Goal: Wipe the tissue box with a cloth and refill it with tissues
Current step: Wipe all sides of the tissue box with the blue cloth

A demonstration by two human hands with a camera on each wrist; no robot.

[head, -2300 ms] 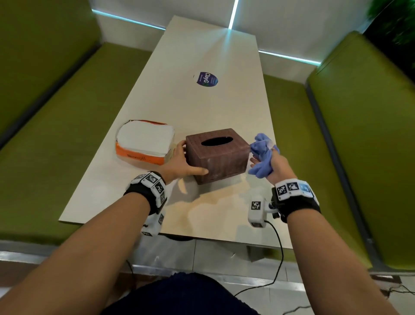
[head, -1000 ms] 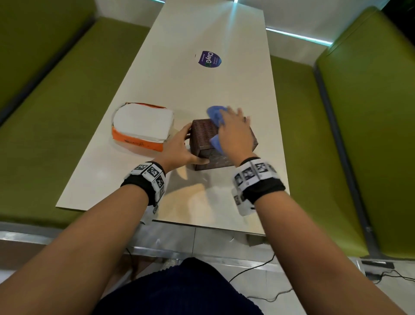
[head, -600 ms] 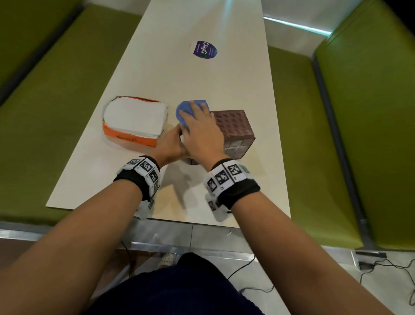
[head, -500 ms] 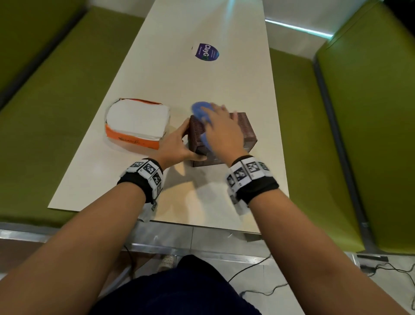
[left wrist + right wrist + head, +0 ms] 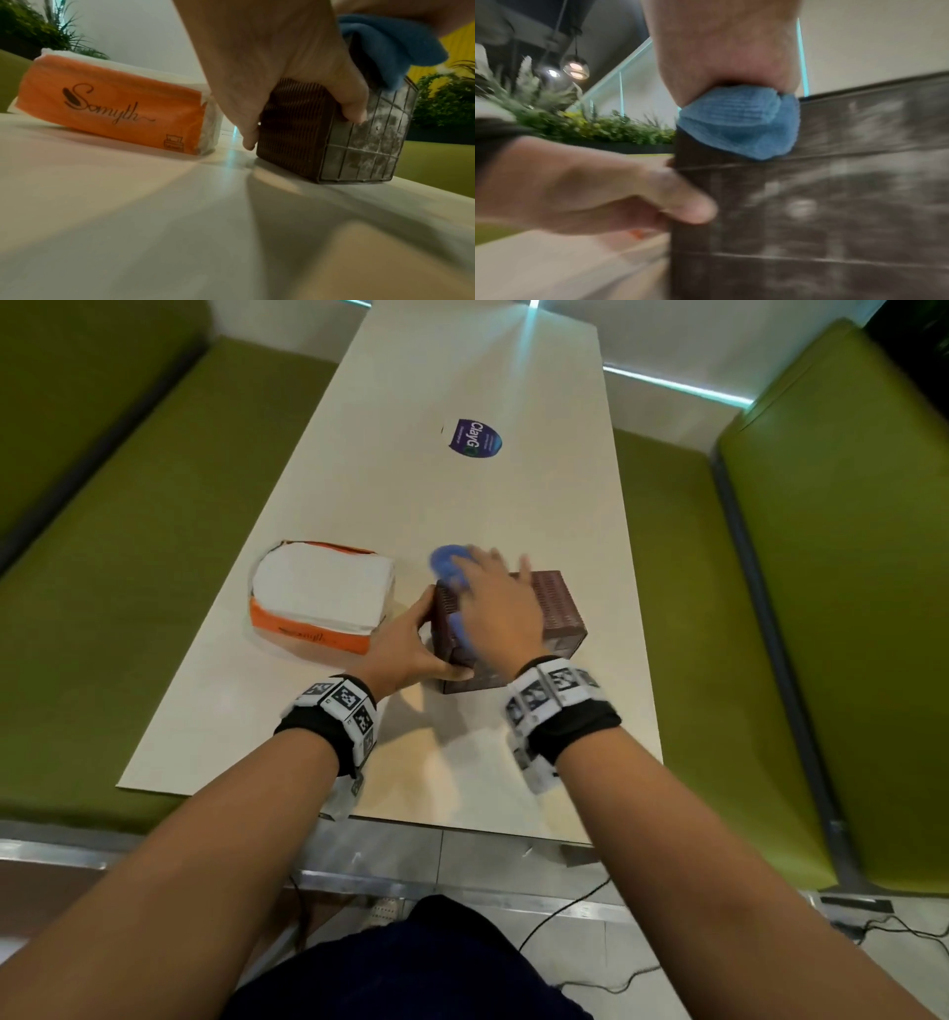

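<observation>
Only wrist-side — dusty box face.

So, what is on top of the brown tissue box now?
The blue cloth lies on the tissue box, with the right hand pressed flat over it. The left hand grips the box's side. The covered part of the top cannot be seen.

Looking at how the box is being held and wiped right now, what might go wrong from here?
The left hand grips only one corner of the tissue box, so the right hand pressing the blue cloth across the top might slide or twist it.

The box sits near the table's right edge and might be pushed off.

The near side looks dusty and might get missed.
</observation>
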